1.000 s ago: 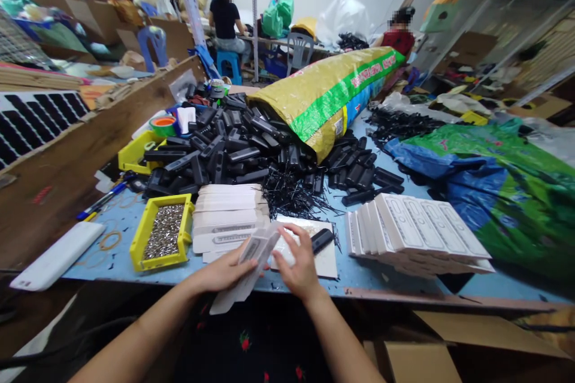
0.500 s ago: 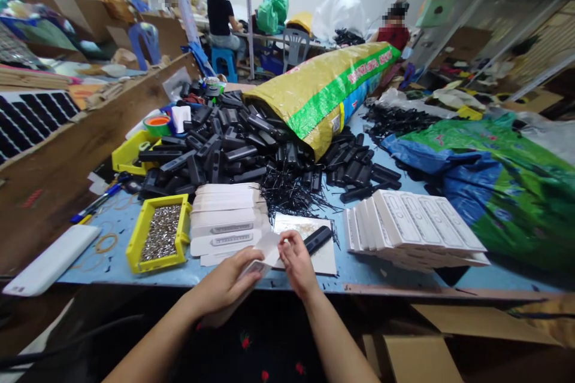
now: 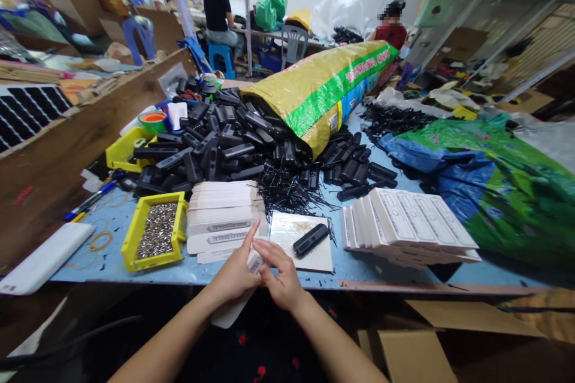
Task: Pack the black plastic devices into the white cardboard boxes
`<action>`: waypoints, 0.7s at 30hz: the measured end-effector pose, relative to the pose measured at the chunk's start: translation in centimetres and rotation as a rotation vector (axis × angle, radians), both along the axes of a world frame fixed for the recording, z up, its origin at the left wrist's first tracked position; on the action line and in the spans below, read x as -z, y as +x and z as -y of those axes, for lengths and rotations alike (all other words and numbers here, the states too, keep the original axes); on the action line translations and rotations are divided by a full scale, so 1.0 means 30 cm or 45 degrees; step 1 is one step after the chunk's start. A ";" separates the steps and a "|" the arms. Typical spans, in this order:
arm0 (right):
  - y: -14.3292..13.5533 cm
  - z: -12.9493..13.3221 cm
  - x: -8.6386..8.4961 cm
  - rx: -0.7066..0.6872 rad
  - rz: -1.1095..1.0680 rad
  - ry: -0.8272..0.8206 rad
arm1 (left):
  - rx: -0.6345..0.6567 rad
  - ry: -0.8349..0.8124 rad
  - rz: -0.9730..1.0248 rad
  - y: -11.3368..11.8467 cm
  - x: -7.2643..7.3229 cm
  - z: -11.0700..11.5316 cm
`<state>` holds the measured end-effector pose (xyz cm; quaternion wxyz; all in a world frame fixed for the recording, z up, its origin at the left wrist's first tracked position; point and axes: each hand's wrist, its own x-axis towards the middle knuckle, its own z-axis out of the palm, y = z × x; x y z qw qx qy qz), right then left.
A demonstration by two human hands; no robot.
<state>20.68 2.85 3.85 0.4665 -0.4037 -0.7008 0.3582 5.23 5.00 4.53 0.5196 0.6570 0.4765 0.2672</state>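
Observation:
Close to the table's front edge, a narrow white paper box [image 3: 232, 311] is held slanted between my two hands. My left hand [image 3: 236, 272] grips it from the left, its index finger stretched upward. From the other side, my right hand [image 3: 284, 278] closes in with its fingers against the box's upper end, which they partly cover. Just beyond lies a stack of flat printed white cartons [image 3: 224, 206]. To the right, a black elongated plastic device [image 3: 311, 240] rests on a white board [image 3: 281, 226].
A yellow bin [image 3: 130, 242] of small metal parts stands left. Black devices [image 3: 233, 152] heap up behind, beside thin black sticks [image 3: 287, 188] and a gold-green sack [image 3: 274, 93]. White boxes [image 3: 417, 218] are stacked right, before a green-blue bag [image 3: 507, 191]. People sit farther back.
My right hand has moved left and my hands have come together around the box. The white flap that stood up between them no longer shows. The view has shifted slightly.

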 end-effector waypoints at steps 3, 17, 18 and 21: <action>0.148 -0.033 0.029 -0.080 0.544 -0.037 | -0.184 -0.292 0.220 -0.066 0.017 -0.014; -0.003 -0.019 -0.038 0.422 -0.671 -0.042 | -0.847 -0.953 1.099 -0.024 0.026 0.032; -0.020 -0.016 -0.030 0.438 -0.634 -0.031 | -0.743 -0.897 0.959 -0.027 0.037 0.045; -0.018 -0.011 -0.007 0.362 -0.575 -0.111 | -0.638 -0.189 0.339 -0.065 0.085 0.068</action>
